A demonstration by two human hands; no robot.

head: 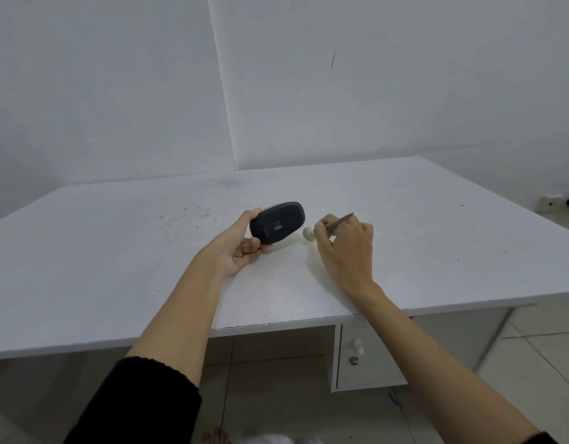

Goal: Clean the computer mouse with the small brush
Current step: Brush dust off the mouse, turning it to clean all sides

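On the white, scuffed desk (116, 251) the left hand (241, 245) holds a dark grey, oval plastic computer mouse (276, 222) turned on its side, so that its flat underside faces the camera; the thumb lies along the upper near edge and the fingers curl under the lower edge, clamped on the mouse's near end. The mouse sits near the middle of the desk, its far end resting on or just above the surface; which of the two cannot be told. Just to its right, apart from it, the right hand (345, 248) is closed around a small brush with a thin brown wooden handle (339, 222), pinched between thumb and fingers like a pen. The brush's pale, fluffy bristle head (308, 234) points left toward the mouse and lies near it without touching. The two hands are apart. A black sleeve (142, 402) covers the upper left arm. Below the desk's front edge is a white drawer unit (366, 373) with small round knobs.
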